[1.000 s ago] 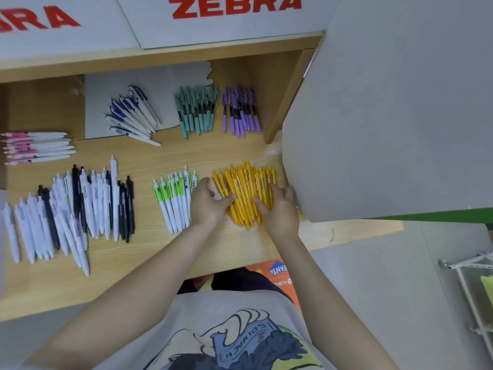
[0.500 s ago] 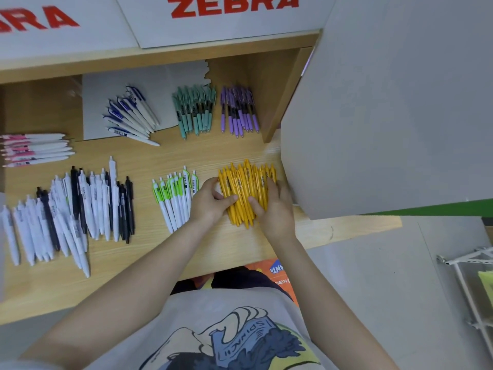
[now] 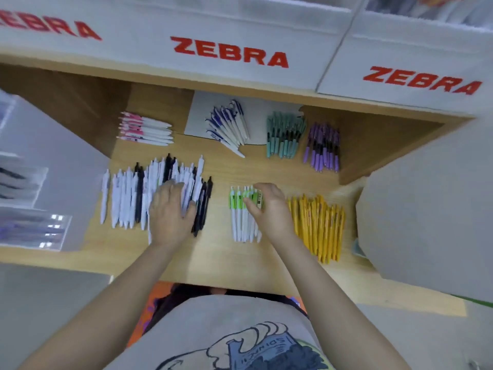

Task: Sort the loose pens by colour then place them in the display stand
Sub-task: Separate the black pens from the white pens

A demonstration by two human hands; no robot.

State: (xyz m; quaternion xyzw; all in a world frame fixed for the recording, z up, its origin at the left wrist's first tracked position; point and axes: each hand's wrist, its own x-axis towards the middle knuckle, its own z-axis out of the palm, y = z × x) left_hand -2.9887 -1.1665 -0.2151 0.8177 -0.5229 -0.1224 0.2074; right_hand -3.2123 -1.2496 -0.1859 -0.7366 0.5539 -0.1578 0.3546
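Now left hand (image 3: pixel 170 214) flat, fingers straight, on black-and-white pens (image 3: pixel 128 198), right hand (image 3: pixel 269 206) relaxed, touching green pens (image 3: pixel 240 217), wooden counter (image 3: pixel 221 257).

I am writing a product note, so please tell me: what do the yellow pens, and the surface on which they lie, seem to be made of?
The yellow pens look like moulded plastic with a smooth, even, opaque colour, though blur hides the finer detail. The shelf surface looks like light wood or a wood-look laminate: a pale tan, matte face with faint grain lines. Which of the two it is cannot be told from here.
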